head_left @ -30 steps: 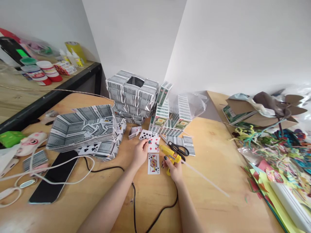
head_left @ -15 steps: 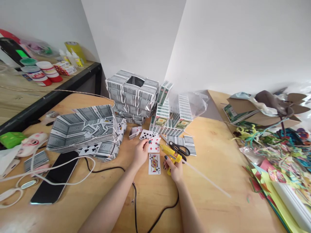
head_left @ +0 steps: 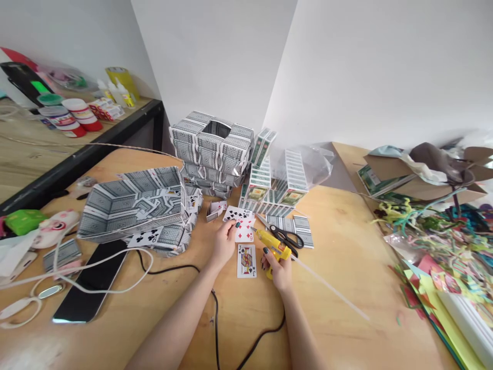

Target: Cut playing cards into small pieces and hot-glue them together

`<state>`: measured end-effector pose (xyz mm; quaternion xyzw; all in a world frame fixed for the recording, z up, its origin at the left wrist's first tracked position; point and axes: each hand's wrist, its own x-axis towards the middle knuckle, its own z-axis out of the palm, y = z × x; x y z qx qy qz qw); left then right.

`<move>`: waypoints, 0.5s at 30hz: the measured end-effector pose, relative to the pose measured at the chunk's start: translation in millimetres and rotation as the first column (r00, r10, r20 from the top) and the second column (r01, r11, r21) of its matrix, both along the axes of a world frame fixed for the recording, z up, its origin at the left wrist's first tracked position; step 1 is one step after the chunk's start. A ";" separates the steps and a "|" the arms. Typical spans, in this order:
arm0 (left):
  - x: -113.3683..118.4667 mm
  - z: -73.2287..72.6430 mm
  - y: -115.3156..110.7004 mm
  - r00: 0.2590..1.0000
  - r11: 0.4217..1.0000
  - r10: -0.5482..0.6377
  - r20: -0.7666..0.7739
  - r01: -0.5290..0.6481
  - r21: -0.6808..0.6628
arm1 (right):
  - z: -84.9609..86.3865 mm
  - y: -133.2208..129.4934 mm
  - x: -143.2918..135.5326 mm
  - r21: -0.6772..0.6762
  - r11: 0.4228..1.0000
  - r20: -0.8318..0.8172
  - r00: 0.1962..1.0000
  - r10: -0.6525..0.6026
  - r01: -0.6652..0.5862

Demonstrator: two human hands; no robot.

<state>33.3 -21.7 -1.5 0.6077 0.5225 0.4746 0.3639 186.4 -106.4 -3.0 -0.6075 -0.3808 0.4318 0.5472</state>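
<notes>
Gripping a yellow glue gun in the right hand, just below and right of the frame's centre — with the nozzle near a diamond-suit playing card. Touching that card with the left hand, fingers bent; cannot tell whether pinching or merely pressing. Surrounded by a face-up jack of spades below, black-handled scissors to the right on the desk — and a card-covered tray at middle left.

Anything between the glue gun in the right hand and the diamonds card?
Nothing visible. The right hand holds the glue gun with its nozzle at the right edge of the diamonds card; contact is unclear. The left hand is at the card's left; the scissors lie beyond the gun.
</notes>
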 end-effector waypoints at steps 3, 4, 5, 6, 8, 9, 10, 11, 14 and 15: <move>0.0 0.5 0.0 1.000 1.000 -0.001 -0.001 0.001 -0.002 | -0.5 0.0 0.5 0.003 1.000 -0.011 1.000 0.008 -0.008; 0.1 0.6 0.1 1.000 1.000 -0.002 0.001 0.002 -0.002 | -0.6 0.0 0.6 0.003 1.000 -0.013 1.000 0.009 -0.009; 0.1 0.7 0.2 1.000 1.000 -0.002 0.006 0.002 -0.002 | -0.6 0.0 0.7 0.002 1.000 -0.012 1.000 0.009 -0.009; 0.1 0.7 0.3 1.000 1.000 -0.001 0.012 0.001 -0.005 | -0.6 0.0 0.8 0.001 1.000 -0.011 1.000 0.008 -0.008; 0.1 0.8 0.4 1.000 1.000 -0.001 0.022 0.001 -0.012 | -0.5 0.0 0.7 -0.003 1.000 -0.009 1.000 0.004 -0.004; 0.0 0.8 0.4 1.000 1.000 0.001 0.028 -0.001 -0.014 | -0.5 -0.1 0.5 -0.004 1.000 -0.008 1.000 0.003 -0.003; -0.3 0.8 0.4 0.999 1.000 0.003 0.033 -0.003 -0.016 | -0.3 -0.1 0.3 -0.005 1.000 -0.006 1.000 0.002 -0.002; -0.6 0.9 0.4 0.999 1.000 0.003 0.037 -0.002 -0.016 | 0.0 -0.1 0.0 -0.004 1.000 -0.004 1.000 0.000 0.000; -2.0 0.8 0.7 0.999 1.000 0.000 0.046 0.000 -0.020 | 1.6 0.3 -1.5 0.008 1.000 0.001 1.000 -0.006 0.005; -2.7 0.7 0.9 0.999 1.000 0.003 0.052 -0.001 -0.026 | 2.3 0.7 -2.1 0.010 1.000 0.000 1.000 -0.011 0.011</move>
